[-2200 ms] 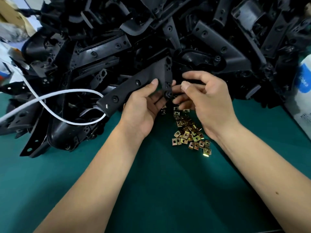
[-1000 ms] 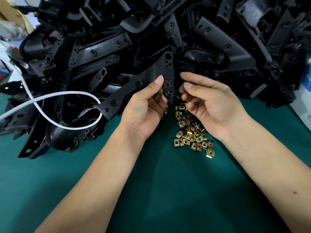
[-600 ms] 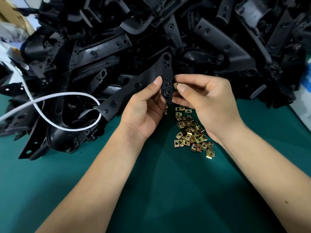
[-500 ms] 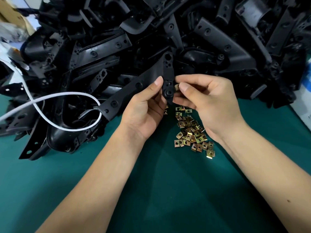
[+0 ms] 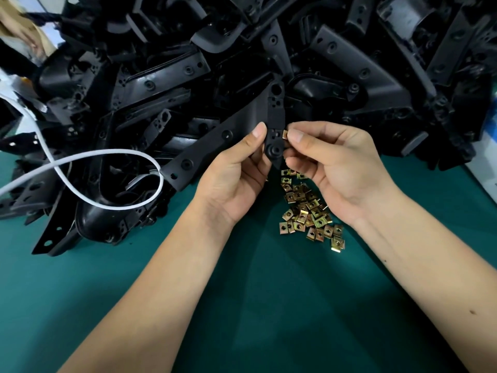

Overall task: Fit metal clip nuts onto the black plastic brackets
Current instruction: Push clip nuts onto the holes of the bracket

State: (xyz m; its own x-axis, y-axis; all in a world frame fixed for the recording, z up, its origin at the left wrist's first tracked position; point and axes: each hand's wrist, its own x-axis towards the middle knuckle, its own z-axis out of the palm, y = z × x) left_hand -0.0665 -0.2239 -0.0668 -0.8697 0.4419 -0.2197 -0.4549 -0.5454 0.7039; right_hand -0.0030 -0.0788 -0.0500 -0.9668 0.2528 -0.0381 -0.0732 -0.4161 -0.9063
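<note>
Two hands on one bracket (image 5: 215, 149).
Left hand (image 5: 236, 181) grips it; right hand (image 5: 336, 168) pinches clip nut (image 5: 285, 134) at its edge, loose nuts (image 5: 309, 211) on bench (image 5: 242, 292).

Left hand (image 5: 236, 181): bare, wearing no glove, ring or watch; short trimmed nails showing on the thumb above the grip. Right hand (image 5: 336, 168): likewise bare and unadorned, short trimmed nails showing at the grip. Left forearm (image 5: 166, 278): uncovered, no sleeve reaching into view below the grip. Right forearm (image 5: 430, 265): uncovered as well, showing two small dark moles on its upper face, one nearer the wrist, one farther back from the grip.
</note>
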